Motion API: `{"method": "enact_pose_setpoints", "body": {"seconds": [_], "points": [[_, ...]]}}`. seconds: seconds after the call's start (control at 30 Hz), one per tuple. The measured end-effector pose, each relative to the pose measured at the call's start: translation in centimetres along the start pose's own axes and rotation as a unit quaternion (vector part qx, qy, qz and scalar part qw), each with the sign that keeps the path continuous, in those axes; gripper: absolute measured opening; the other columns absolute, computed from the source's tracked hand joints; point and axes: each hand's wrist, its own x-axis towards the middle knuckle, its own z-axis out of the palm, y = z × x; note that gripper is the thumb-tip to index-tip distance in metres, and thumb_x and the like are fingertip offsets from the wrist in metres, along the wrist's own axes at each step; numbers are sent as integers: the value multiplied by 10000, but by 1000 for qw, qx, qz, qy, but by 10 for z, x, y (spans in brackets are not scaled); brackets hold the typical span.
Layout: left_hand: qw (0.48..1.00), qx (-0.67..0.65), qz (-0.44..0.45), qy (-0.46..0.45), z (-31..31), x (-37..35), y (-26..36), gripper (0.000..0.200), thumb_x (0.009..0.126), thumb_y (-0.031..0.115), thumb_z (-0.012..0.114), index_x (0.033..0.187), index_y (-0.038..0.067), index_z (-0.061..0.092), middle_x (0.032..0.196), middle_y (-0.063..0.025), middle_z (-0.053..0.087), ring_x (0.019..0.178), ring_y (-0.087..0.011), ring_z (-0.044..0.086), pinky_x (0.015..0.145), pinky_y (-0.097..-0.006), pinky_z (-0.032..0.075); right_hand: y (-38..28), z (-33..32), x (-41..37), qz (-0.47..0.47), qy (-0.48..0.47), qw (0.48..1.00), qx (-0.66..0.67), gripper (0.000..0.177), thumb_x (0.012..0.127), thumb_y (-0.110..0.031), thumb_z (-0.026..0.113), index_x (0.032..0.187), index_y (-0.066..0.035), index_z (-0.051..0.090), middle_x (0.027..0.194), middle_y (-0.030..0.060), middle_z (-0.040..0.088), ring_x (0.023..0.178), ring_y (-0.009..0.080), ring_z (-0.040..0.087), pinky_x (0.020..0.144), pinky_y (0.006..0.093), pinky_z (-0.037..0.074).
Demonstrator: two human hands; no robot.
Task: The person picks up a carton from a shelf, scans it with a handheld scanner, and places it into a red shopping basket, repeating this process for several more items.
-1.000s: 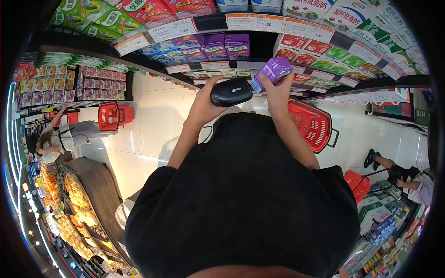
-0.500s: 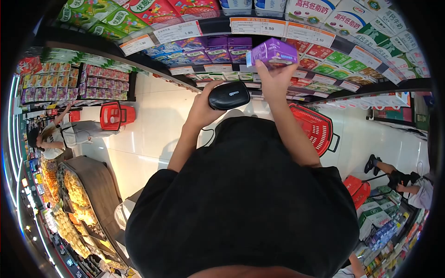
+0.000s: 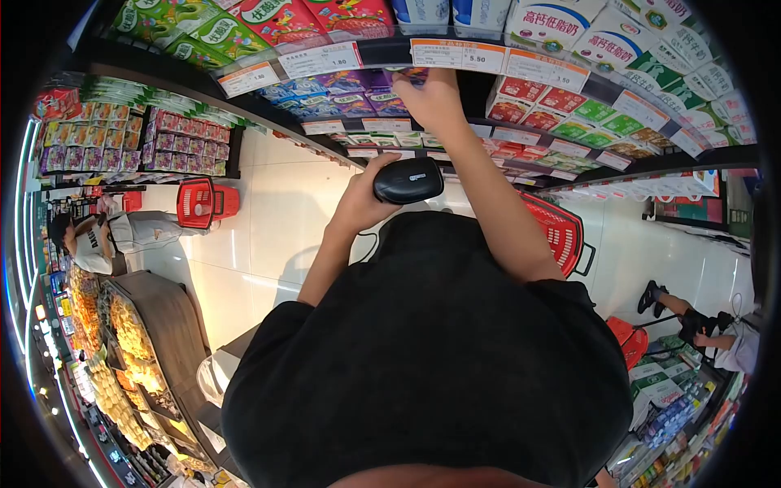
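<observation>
My left hand (image 3: pixel 364 198) is wrapped round a black oval device (image 3: pixel 408 180) with small white lettering on top. A thin black cord hangs below that hand. Stretched forward, my right hand (image 3: pixel 434 102) reaches into the shelf under the price-tag rail. Its thumb and fingers are spread on either side of a purple carton (image 3: pixel 414 76), with the fingertips partly hidden by the rail. More purple and blue packs (image 3: pixel 350 96) stand to the left of it. On the right are red milk cartons (image 3: pixel 521 91), past a dark gap.
White price tags (image 3: pixel 460 55) line the shelf edge. A red shopping basket (image 3: pixel 557 232) sits on the floor at my right. Another red basket (image 3: pixel 199 203) is at the left beside a person (image 3: pixel 93 240). Snack bins (image 3: pixel 134 342) stand lower left; another person (image 3: pixel 716 333) is at far right.
My right hand has moved forward and left with the purple carton, from in front of the shelf to inside it. The left hand still holds the black device.
</observation>
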Motion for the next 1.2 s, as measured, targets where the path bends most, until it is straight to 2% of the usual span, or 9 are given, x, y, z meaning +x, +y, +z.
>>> {"method": "enact_pose_setpoints", "body": {"seconds": [0.13, 0.37, 0.57, 0.63, 0.7, 0.8, 0.9, 1.03, 1.2], "points": [[1000, 5, 2, -4, 1, 0, 1, 735, 651, 49, 819, 1301, 89, 477, 1100, -171, 677, 1016, -320, 674, 858, -360, 522, 8, 39, 4, -83, 80, 992, -47, 430, 853, -213, 643, 1197, 17, 526, 1208, 258, 539, 1132, 435, 484, 982, 451, 373], [1000, 18, 16, -3, 0, 1, -3, 754, 642, 27, 823, 1306, 80, 469, 1099, -171, 679, 1015, -296, 680, 874, -350, 519, 10, 40, -1, -58, 70, 995, -30, 413, 878, -204, 629, 1206, 23, 522, 1230, 282, 521, 1142, 455, 470, 990, 466, 364], [1000, 8, -1, -12, 1, 4, 1, 753, 636, 21, 821, 1305, 82, 480, 1108, -171, 676, 1019, -295, 679, 871, -349, 520, -1, 19, 1, -31, 28, 996, -78, 475, 902, -257, 603, 1270, 21, 487, 1255, 301, 526, 1222, 479, 432, 1043, 465, 347], [1000, 2, -1, -13, 2, 5, 1, 728, 645, 46, 817, 1294, 96, 490, 1118, -173, 669, 1019, -323, 671, 860, -367, 523, -12, -19, 3, 20, -125, 985, -120, 520, 907, -277, 593, 1325, -1, 453, 1328, 296, 486, 1284, 473, 388, 1074, 463, 324], [1000, -5, -2, -12, 2, 5, 3, 704, 653, 71, 812, 1284, 109, 501, 1128, -176, 662, 1018, -351, 662, 849, -386, 527, -4, -35, -4, -7, -123, 983, -136, 563, 873, -242, 619, 1358, -26, 432, 1398, 270, 434, 1301, 457, 383, 1077, 459, 332], [1000, 0, -10, -22, 2, 7, 5, 702, 646, 63, 804, 1281, 105, 506, 1140, -176, 658, 1022, -352, 660, 856, -389, 525, 20, -28, -17, -30, -7, 989, -145, 597, 767, -100, 661, 1329, -39, 472, 1403, 232, 446, 1274, 428, 437, 1061, 439, 375], [999, 7, -8, -31, 4, 11, 6, 700, 641, 58, 796, 1279, 101, 510, 1150, -174, 654, 1029, -357, 655, 862, -390, 523, 33, -23, -22, 42, -33, 998, -36, 585, 746, -49, 667, 1306, -54, 499, 1365, 229, 470, 1251, 417, 459, 1021, 429, 414], [999, 17, -3, -37, 2, 13, 7, 704, 642, 62, 795, 1284, 99, 507, 1160, -174, 648, 1030, -370, 648, 860, -393, 523, 40, -30, -22, 49, -63, 993, -89, 629, 724, -66, 696, 1311, -64, 474, 1358, 228, 455, 1243, 403, 463, 959, 452, 474], [999, 21, -2, -27, -2, 10, 3, 709, 645, 64, 798, 1288, 104, 502, 1163, -174, 646, 1026, -373, 647, 851, -395, 525, 45, -21, -26, 36, 106, 982, -154, 634, 718, -23, 649, 1329, -107, 498, 1346, 259, 443, 1201, 462, 465, 965, 481, 451]]}}
